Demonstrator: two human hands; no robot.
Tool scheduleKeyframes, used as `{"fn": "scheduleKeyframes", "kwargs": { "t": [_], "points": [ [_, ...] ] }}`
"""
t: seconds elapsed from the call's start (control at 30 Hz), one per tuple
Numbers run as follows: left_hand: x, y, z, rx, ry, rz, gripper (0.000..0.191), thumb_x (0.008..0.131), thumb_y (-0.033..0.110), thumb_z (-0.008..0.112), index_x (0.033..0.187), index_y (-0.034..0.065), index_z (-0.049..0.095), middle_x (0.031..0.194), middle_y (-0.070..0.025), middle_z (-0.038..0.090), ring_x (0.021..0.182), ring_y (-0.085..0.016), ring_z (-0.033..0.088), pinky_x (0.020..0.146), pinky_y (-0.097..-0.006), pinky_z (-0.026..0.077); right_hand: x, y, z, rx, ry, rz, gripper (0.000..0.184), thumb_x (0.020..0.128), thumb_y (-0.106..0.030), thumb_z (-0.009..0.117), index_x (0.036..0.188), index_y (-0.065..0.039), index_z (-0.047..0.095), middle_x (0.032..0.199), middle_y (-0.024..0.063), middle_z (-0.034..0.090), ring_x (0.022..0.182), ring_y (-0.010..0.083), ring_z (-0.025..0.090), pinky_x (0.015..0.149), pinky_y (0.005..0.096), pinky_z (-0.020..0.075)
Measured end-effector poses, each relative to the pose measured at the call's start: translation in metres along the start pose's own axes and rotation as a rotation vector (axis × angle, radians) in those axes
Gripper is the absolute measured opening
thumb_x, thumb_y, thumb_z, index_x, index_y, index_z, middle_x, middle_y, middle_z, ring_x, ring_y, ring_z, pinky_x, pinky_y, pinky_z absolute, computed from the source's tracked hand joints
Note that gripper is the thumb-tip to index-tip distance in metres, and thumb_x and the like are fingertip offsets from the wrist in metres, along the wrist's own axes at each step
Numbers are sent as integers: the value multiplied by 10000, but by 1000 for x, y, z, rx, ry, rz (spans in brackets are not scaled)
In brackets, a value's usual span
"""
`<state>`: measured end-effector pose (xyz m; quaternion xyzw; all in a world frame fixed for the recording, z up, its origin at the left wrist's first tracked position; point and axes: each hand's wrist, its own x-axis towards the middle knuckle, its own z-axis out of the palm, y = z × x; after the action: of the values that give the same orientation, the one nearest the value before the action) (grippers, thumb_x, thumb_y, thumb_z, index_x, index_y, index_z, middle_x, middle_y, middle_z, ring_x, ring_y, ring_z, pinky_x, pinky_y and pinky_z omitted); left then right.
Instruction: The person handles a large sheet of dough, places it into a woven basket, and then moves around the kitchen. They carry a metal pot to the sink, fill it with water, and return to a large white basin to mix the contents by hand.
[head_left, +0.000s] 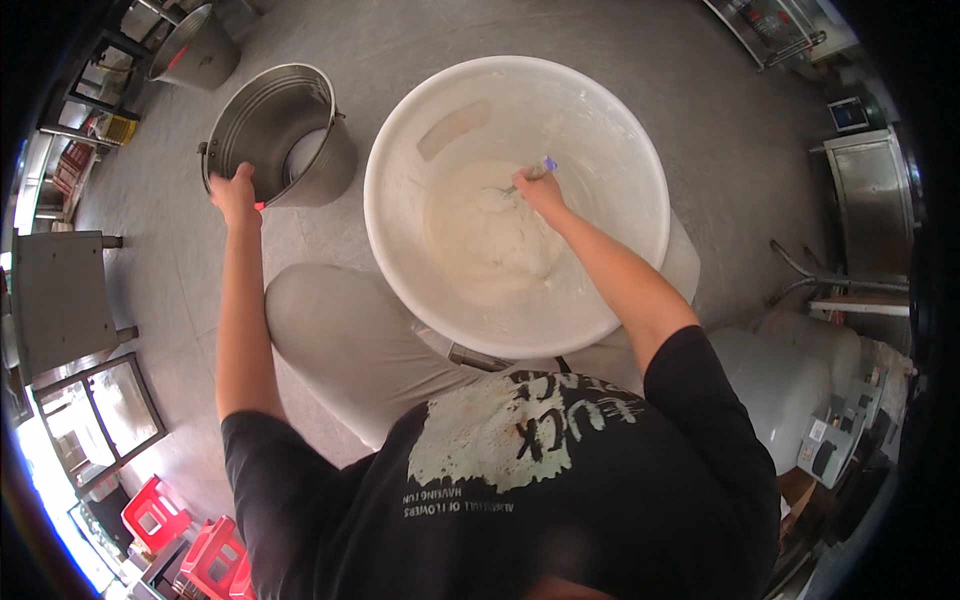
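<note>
A large white plastic tub (517, 67) stands in front of me, between my knees. Pale, wet batter or dough (499, 247) covers its bottom, with white smears up the wall. Over this mass, my right hand (540, 196) grips a utensil (537, 171) with a purple-tipped handle; its metal end reaches the mixture, and its exact kind is unclear. To the left, my left hand (234, 196) holds the near rim of a metal bucket (330, 169), which looks tilted. Something round and whitish shows at the bucket's bottom.
Another metal bucket (196, 52) stands farther off at upper left. A metal table (60, 300) is at the left, with red plastic stools (217, 555) at lower left. Large grey containers (765, 382) stand close on my right, and a steel cabinet (870, 202) lies beyond.
</note>
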<state>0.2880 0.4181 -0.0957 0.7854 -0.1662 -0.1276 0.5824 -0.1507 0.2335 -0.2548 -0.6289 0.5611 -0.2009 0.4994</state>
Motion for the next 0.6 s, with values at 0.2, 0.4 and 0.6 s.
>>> {"fn": "scheduleKeyframes", "kwargs": {
  "t": [0.2,0.4,0.6],
  "points": [
    [-115,72,120,272,-832,425,499,794,35,575,1278,-2,462,1216,-121,553,1110,-191,532,931,-307,428,73,-30,39,-322,-260,-51,296,753,-263,642,880,2,608,799,123,640,731,241,622,650,364,482],
    [-151,67,236,326,-1352,498,427,818,74,606,1236,44,524,1227,-118,549,1100,-187,531,917,-307,436,62,-68,13,-261,-738,-333,205,733,-160,621,887,-26,600,874,112,647,841,219,607,680,353,487],
    [-136,47,266,161,-1309,148,164,874,164,593,976,40,627,799,-17,592,740,-98,537,675,-261,450,86,-37,33,-92,-568,-373,265,749,-193,635,960,-55,550,916,111,595,864,221,594,686,343,487]
  ]
}}
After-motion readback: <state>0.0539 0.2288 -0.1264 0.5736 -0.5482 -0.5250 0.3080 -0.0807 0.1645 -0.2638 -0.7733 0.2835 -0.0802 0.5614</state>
